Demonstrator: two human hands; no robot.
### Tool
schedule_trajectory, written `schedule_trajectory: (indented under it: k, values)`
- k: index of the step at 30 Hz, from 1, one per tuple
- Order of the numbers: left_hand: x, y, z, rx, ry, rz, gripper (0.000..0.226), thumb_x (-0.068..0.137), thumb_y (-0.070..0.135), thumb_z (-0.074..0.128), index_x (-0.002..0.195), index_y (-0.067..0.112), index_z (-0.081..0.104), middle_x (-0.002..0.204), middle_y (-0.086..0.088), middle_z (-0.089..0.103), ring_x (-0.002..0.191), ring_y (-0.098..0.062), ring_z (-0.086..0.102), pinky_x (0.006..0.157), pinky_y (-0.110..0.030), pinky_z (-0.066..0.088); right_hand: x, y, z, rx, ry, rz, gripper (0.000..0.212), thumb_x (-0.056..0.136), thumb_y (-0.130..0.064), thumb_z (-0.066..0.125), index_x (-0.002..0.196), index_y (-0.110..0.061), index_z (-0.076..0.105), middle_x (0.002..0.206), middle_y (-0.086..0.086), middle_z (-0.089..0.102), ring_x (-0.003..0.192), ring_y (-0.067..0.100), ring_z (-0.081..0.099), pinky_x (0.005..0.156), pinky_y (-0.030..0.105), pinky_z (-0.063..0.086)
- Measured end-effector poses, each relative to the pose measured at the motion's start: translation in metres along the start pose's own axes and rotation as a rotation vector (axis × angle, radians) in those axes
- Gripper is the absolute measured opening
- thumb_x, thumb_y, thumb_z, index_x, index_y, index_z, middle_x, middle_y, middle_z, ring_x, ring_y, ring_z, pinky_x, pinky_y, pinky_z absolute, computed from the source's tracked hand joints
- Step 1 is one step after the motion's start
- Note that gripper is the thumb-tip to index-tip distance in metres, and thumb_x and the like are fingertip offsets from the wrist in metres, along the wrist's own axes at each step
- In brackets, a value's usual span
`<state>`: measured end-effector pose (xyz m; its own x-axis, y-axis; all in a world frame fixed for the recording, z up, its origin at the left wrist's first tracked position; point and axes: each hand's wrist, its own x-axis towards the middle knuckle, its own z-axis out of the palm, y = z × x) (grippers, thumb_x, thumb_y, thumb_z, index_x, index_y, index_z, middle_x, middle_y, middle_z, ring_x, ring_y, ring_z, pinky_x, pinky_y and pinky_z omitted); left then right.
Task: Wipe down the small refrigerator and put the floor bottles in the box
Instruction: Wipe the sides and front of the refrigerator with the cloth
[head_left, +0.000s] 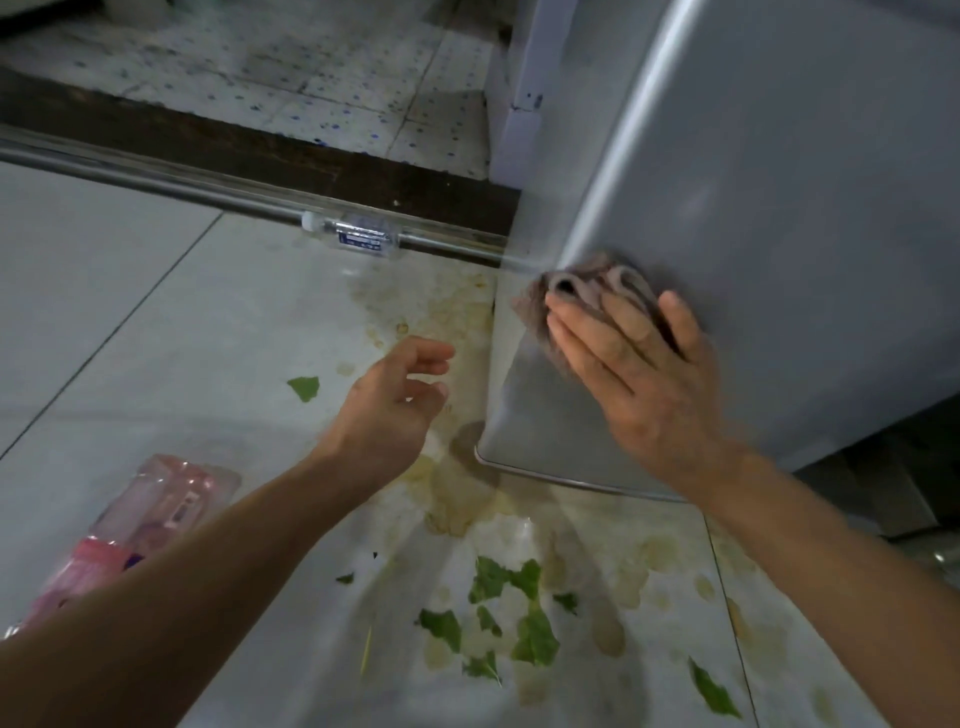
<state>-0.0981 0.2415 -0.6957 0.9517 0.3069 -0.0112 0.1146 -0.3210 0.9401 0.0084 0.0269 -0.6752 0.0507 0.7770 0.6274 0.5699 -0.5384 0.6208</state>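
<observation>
Two hands | right flat, pressing crumpled cloth on smooth grey refrigerator | left loosely curled, empty

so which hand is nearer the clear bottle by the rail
Left. The left hand hangs open over the stained floor, below and right of the clear bottle; the right hand is farther right, pressing the cloth on the fridge.

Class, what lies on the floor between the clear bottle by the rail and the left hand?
Head view: only stained floor tile between the clear bottle and the left hand.
</observation>
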Motion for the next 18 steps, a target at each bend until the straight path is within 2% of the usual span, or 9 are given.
schedule_trajectory:
  k: [2,5,10,13,15,18]
  values:
    - [0.0,-0.005,-0.004,-0.003,0.012,-0.021,0.026,0.091,0.012,0.055,0.114,0.024,0.057,0.115,0.005,0.061,0.088,-0.007,0.059,0.069,-0.018,0.042,0.022,0.0,0.0,0.012,0.035,0.002,0.046,0.094,0.0,0.039,0.137,-0.011,0.049,0.144,0.001,0.045,0.132,0.022,0.042,0.115,0.043,0.017]
    - [0.004,-0.009,-0.009,0.001,0.024,-0.048,0.023,0.091,0.014,0.055,0.111,0.026,0.057,0.114,0.006,0.06,0.086,-0.009,0.059,0.07,-0.023,0.044,0.025,-0.016,0.003,-0.018,-0.014,-0.016,0.043,0.094,-0.001,0.036,0.129,-0.011,0.059,0.136,0.004,0.054,0.134,0.023,0.042,0.115,0.041,0.017]
    - [0.007,-0.02,-0.008,0.033,0.02,-0.109,0.02,0.091,0.017,0.056,0.107,0.029,0.057,0.113,0.01,0.06,0.086,-0.008,0.06,0.071,-0.026,0.045,0.006,-0.048,0.022,-0.071,-0.115,-0.099,0.04,0.096,-0.006,0.033,0.121,-0.01,0.064,0.127,0.006,0.062,0.128,0.023,0.048,0.112,0.04,0.021]
    - [0.006,-0.026,-0.005,0.055,-0.005,-0.119,0.02,0.091,0.017,0.056,0.106,0.029,0.057,0.113,0.01,0.059,0.09,-0.008,0.06,0.066,-0.022,0.044,-0.017,-0.074,0.035,0.014,-0.254,-0.202,0.046,0.095,-0.006,0.026,0.116,-0.012,0.067,0.121,0.005,0.066,0.118,0.02,0.059,0.109,0.036,0.027]
    - [0.007,-0.028,-0.004,0.062,-0.017,-0.13,0.021,0.091,0.015,0.056,0.104,0.031,0.056,0.112,0.011,0.059,0.092,-0.008,0.06,0.067,-0.021,0.044,-0.031,-0.09,0.046,0.063,-0.354,-0.241,0.043,0.09,-0.008,0.034,0.116,-0.011,0.068,0.118,0.003,0.068,0.114,0.017,0.062,0.109,0.033,0.025]
    - [0.008,-0.03,-0.005,0.086,-0.019,-0.138,0.021,0.091,0.015,0.056,0.106,0.029,0.057,0.113,0.009,0.059,0.095,-0.01,0.06,0.075,-0.025,0.045,-0.054,-0.114,0.059,-0.016,-0.524,-0.391,0.049,0.083,-0.018,0.044,0.129,-0.008,0.057,0.129,0.005,0.06,0.125,0.021,0.051,0.116,0.038,0.014]
